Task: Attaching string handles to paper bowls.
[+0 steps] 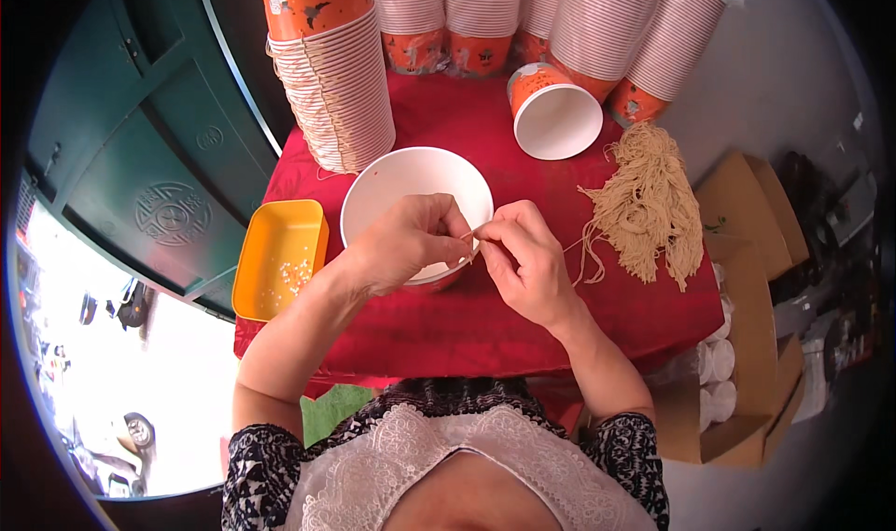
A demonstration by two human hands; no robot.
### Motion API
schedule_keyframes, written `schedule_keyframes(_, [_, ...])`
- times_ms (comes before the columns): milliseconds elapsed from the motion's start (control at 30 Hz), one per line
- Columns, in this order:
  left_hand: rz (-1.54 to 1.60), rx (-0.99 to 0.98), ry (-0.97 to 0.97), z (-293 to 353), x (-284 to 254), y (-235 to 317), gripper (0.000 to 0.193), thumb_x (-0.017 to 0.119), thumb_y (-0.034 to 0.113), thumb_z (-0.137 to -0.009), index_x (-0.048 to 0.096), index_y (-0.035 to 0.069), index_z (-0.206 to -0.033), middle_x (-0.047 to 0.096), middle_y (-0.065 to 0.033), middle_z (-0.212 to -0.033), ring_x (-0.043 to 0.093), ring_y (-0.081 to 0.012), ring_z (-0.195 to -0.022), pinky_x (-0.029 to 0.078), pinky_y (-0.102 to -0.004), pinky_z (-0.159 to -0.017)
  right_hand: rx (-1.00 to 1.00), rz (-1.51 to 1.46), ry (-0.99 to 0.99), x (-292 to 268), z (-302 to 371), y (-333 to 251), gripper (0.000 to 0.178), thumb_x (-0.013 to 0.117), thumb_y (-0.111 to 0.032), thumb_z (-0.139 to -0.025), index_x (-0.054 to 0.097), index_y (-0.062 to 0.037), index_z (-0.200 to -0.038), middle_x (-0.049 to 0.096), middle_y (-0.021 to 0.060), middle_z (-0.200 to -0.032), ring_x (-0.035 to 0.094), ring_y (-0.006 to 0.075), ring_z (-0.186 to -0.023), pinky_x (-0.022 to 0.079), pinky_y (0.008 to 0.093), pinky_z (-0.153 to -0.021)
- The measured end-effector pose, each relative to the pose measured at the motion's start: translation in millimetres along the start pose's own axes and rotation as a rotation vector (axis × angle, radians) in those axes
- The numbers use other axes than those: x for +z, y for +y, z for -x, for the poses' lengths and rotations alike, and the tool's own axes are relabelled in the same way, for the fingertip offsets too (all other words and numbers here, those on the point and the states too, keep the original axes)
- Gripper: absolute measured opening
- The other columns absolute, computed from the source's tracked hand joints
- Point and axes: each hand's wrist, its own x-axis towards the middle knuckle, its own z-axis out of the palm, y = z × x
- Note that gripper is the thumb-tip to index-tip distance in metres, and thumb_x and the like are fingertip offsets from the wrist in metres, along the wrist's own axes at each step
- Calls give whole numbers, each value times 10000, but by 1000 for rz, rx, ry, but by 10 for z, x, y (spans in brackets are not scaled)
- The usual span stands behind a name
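Observation:
A white-lined paper bucket (415, 172) stands upright on the red-covered table in front of me. Over its near right rim, my left hand (403, 244) and my right hand (525, 256) meet, thumbs and fingertips pinched on a thin beige string. The exact knot or loop between the fingertips is too small to make out. On the right lies a loose bundle of beige strings (649, 204). To the left of the bucket, a yellow tray (262, 237) contains small white pieces, partly behind my left forearm.
A tall stack of paper buckets (336, 92) with strings hanging down it stands back left. Another bucket (558, 122) lies on its side. Several wrapped stacks (481, 8) line the back. An open cardboard box (751, 344) with white rolls sits beyond the table's right edge.

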Motion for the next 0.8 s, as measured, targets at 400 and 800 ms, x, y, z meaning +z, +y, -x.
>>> schedule_keyframes(400, [-670, 304, 218, 82, 205, -12, 120, 685, -38, -816, 615, 6, -903, 650, -79, -817, 655, -160, -760, 525, -302, -665, 6, -63, -46, 2, -11, 54, 119, 650, 85, -829, 618, 26, -928, 561, 126, -916, 616, 268, -743, 511, 365, -636])
schedule_keyframes(800, [-836, 454, 420, 96, 277, -68, 103, 663, 26, -858, 573, 12, -906, 664, -170, -807, 669, -379, -736, 533, -454, -647, 128, -143, -39, -11, -1, 85, 169, 596, 89, -880, 642, 51, -1039, 596, 134, -957, 628, 253, -822, 520, 339, -716])
